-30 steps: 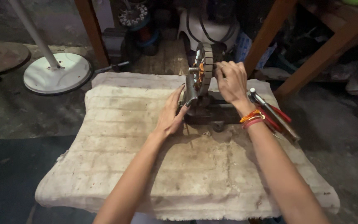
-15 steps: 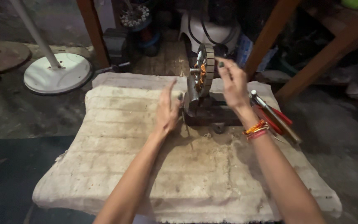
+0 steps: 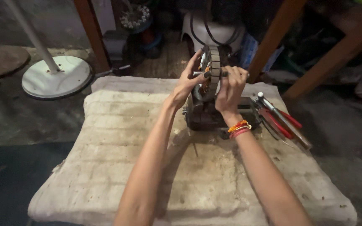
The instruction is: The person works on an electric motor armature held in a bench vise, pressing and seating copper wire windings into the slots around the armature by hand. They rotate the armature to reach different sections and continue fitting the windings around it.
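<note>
A round grey fan motor stator (image 3: 213, 62) with copper windings stands on edge, lifted above a dark motor housing (image 3: 204, 115) on a dirty off-white cloth (image 3: 118, 138). My left hand (image 3: 188, 83) holds the stator's left side, fingers reaching up its rim. My right hand (image 3: 230, 88), with orange and red bangles at the wrist, grips the stator's right side and the short shaft that sticks out of it.
Red-handled pliers (image 3: 279, 121) and a screwdriver (image 3: 285, 125) lie on the cloth to the right. A white round fan base (image 3: 57, 77) with its pole stands at the left. Wooden legs (image 3: 91, 35) and a white fan body (image 3: 214, 29) crowd the back.
My left hand has risen from the cloth beside the housing to the stator's left side. Both hands have lifted the stator higher above the housing.
</note>
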{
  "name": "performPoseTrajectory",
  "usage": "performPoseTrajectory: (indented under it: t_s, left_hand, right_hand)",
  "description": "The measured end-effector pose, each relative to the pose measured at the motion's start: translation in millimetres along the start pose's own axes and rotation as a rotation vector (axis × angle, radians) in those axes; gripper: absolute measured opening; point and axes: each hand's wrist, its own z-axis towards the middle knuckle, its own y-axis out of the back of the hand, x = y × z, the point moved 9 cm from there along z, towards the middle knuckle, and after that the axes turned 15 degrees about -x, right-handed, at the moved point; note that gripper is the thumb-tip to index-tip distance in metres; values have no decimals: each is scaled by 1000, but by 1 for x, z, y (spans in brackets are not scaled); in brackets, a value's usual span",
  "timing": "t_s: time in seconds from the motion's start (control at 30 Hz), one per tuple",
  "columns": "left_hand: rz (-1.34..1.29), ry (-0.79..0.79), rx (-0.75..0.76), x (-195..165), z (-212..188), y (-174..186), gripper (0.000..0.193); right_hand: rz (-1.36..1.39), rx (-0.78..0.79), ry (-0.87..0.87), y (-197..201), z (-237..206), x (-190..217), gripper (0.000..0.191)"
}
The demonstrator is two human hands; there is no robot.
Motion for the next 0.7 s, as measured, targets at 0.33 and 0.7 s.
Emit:
performPoseTrajectory:
  t_s: [0.33,0.7]
  left_hand:
    - [-127,-42,-55,14,0,4,85]
    - [10,-14,-72,11,-4,8,88]
  right_hand:
    - [1,156,-113,4,12,-6,47]
    - [82,72,35,9,7,-3,42]
